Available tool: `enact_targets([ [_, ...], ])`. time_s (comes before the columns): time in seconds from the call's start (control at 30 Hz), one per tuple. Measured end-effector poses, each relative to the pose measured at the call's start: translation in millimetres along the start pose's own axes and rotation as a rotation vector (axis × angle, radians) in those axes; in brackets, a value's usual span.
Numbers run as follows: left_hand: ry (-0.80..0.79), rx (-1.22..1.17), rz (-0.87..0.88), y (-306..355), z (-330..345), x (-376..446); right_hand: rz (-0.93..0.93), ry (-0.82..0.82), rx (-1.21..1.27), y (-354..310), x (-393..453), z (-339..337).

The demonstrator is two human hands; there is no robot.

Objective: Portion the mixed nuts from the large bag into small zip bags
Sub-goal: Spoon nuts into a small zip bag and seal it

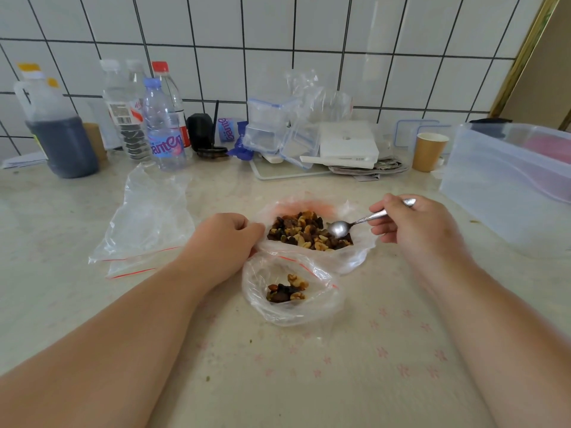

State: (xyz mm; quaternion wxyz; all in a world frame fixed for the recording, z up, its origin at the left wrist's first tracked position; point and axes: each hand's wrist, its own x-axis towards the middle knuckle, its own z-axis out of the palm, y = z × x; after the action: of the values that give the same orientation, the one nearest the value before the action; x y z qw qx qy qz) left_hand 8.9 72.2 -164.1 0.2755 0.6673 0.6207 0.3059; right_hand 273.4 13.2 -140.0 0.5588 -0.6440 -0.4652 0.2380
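Crowding the back: bottles [163, 125] and containers [272, 128]; left hand [225, 242] pinches large bag [349, 257], right hand [414, 227] grips spoon [340, 228].

A paper cup [429, 151] stands by the tiled wall [278, 41]. Left of the cup lie stacked clear containers [272, 131]; further left stand water bottles [163, 125] and a dark-liquid jug [58, 131]. A large translucent tub [509, 180] sits right of the cup.

left grip [227, 239]: curled, pinching | right grip [414, 225]: curled, holding | forearms: extended forward

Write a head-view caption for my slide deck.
Right hand dips spoon into large nut bag; small zip bag barely filled.
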Motion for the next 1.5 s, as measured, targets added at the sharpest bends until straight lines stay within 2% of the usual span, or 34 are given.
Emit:
enact_targets([
  [0.23,0.001,-0.011,0.029,2,0,-3,0.187,-0.096,0.240,4,-1,15],
  [0.43,-0.011,-0.019,0.018,4,-2,-5,0.379,-0.066,0.451,1,1,10],
  [0.63,-0.001,-0.018,0.000,3,-2,-4,0.382,-0.063,0.568,-1,3,4],
  [0.8,0.001,-0.015,-0.015,2,-1,-4,0.351,-0.155,0.597,-12,-3,1],
  [0.97,0.005,0.002,-0.008,2,0,-3,0.262,-0.355,0.527,-23,-15,-1],
  [1.13,0.047,0.014,0.031,3,1,-4,-0.062,-0.574,0.432,-27,-26,-1],
  [1.23,0.088,0.037,0.083,3,2,-4,-0.258,-0.652,0.232,-24,-30,-3],
  [1.3,0.112,0.031,0.120,1,2,-4,-0.312,-0.637,0.212,-22,-29,-3],
  [1.37,0.121,0.030,0.149,-1,3,-2,-0.284,-0.571,0.323,-21,-27,-3],
  [1.43,0.123,0.035,0.163,-2,4,-1,-0.211,-0.431,0.441,-21,-22,-5],
  [1.5,0.124,0.031,0.165,-3,4,0,-0.148,-0.245,0.426,-18,-16,-6],
])
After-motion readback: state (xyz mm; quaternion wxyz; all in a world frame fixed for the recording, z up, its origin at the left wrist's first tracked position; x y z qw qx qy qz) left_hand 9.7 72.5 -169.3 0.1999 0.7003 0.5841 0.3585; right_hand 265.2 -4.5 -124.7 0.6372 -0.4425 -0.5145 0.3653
